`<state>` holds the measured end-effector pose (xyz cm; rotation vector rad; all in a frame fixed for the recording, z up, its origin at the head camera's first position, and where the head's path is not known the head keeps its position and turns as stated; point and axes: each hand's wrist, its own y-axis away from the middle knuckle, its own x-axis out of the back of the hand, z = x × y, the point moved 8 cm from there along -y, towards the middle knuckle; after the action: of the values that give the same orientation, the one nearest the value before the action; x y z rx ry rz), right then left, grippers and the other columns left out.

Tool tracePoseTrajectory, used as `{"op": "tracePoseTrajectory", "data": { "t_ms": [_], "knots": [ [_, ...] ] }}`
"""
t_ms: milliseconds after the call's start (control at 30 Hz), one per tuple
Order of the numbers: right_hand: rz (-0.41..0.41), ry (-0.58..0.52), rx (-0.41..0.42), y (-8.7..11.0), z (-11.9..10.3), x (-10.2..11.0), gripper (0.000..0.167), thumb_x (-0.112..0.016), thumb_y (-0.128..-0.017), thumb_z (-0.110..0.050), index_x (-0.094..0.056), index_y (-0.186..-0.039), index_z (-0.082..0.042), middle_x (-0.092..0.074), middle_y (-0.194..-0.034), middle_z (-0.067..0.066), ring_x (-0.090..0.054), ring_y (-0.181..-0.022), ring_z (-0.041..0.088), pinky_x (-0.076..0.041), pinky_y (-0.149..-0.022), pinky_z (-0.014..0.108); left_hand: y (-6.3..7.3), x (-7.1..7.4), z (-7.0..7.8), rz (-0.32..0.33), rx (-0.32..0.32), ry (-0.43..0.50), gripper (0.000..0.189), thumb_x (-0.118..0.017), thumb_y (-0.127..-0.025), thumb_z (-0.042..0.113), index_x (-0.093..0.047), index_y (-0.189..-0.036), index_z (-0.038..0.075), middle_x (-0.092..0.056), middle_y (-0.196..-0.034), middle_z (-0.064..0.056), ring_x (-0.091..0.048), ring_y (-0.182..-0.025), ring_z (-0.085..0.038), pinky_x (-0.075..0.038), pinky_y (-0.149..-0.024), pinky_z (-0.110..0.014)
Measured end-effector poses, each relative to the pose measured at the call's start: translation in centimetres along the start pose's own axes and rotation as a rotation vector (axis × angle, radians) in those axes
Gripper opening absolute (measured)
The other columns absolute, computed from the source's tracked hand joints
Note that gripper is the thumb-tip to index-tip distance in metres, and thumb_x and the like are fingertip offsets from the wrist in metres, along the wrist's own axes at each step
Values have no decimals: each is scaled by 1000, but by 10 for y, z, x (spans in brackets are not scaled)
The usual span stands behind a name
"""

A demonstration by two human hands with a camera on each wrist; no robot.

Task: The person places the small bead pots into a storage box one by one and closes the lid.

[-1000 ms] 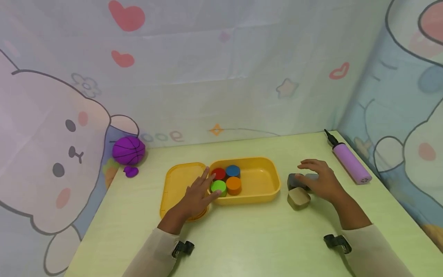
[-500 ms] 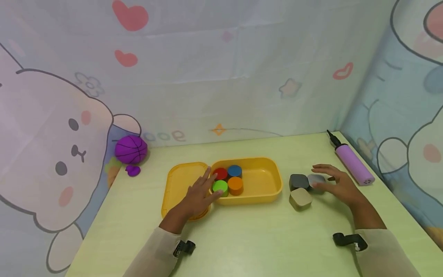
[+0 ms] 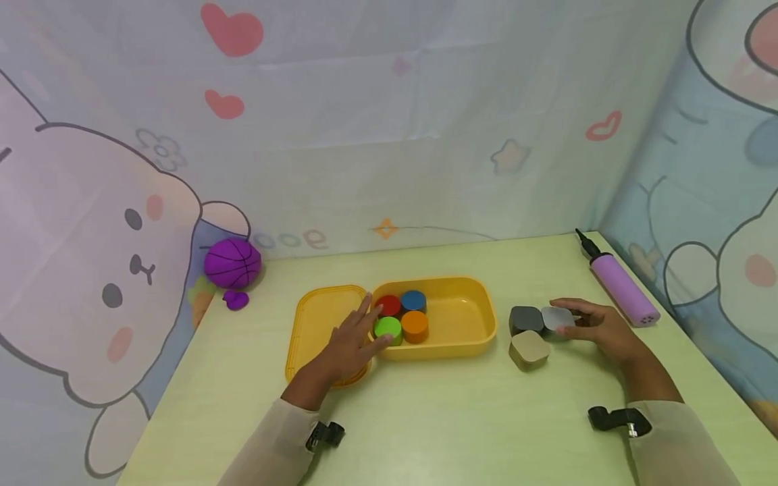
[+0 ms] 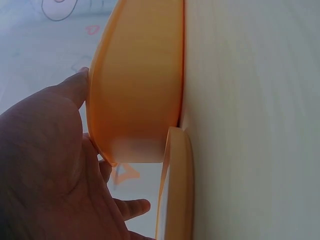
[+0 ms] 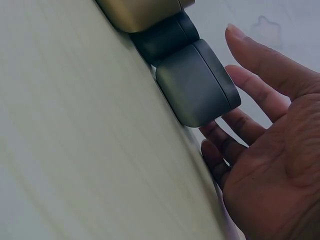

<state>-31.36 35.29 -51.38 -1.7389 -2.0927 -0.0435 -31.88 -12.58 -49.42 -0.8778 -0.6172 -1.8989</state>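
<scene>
The pale tabletop (image 3: 450, 418) is the biggest thing here. On it, in the middle, is the yellow box (image 3: 460, 320), with its top open. The yellow lid (image 3: 315, 322) lies flat, just left of the box. The left hand (image 3: 348, 343) reaches over the lid. Its grip is wide, and fingers touch the edge of the box. The right hand (image 3: 609, 331) has a wide grip too. To the right of the box, the tan block (image 3: 529, 345), the dark block (image 3: 525, 318) and the grey block (image 3: 556, 318) sit close together. The right hand goes around the grey block, but I cannot tell if it has hold of it. Inside the box, at the left end, are the red piece (image 3: 390, 306), blue piece (image 3: 414, 300), green piece (image 3: 388, 328) and orange piece (image 3: 415, 325). So the round pieces look done to me, while the three blocks and the lid seem left.
</scene>
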Motion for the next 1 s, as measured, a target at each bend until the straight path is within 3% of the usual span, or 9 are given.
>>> {"op": "tracePoseTrajectory", "data": {
  "t_ms": [167,300,533,800,1000],
  "knots": [
    [-46,-2,-31,1,3,-1,54,-78,-96,3,-64,-148,2,-74,-126,-15,-70,-104,3,-57,-87,17,-1,-1,-2,-1,5,-13,80,-49,-113,60,-17,-178,24,7,-186,4,-5,-171,-48,-2,-125,-88],
    [-69,-12,-30,2,3,-1,55,-79,-96,4,-64,-149,3,-75,-129,-13,-70,-107,3,-56,-89,16,-2,-1,-3,4,13,-27,80,-48,-112,61,-17,-178,26,7,-186,6,-5,-172,-47,-1,-125,-88],
    [-52,-3,-53,2,4,2,55,-82,-93,3,-66,-146,4,-73,-130,-25,-70,-111,-4,-56,-91,13,-2,-2,-5,9,13,-17,81,-49,-112,60,-18,-178,25,6,-187,4,-6,-171,-48,-1,-124,-88],
    [-39,2,-84,2,8,3,54,-82,-94,1,-67,-146,2,-73,-129,-26,-69,-111,-5,-54,-92,11,-1,-1,-6,1,8,-9,81,-48,-112,62,-16,-178,28,8,-186,8,-4,-172,-47,0,-125,-87],
    [-42,-44,-63,2,6,3,53,-81,-93,6,-67,-144,5,-74,-131,-24,-70,-113,-5,-55,-93,11,-2,-1,-4,-5,2,-13,81,-48,-112,61,-16,-178,27,8,-186,6,-3,-172,-47,1,-124,-88]
  ]
}}
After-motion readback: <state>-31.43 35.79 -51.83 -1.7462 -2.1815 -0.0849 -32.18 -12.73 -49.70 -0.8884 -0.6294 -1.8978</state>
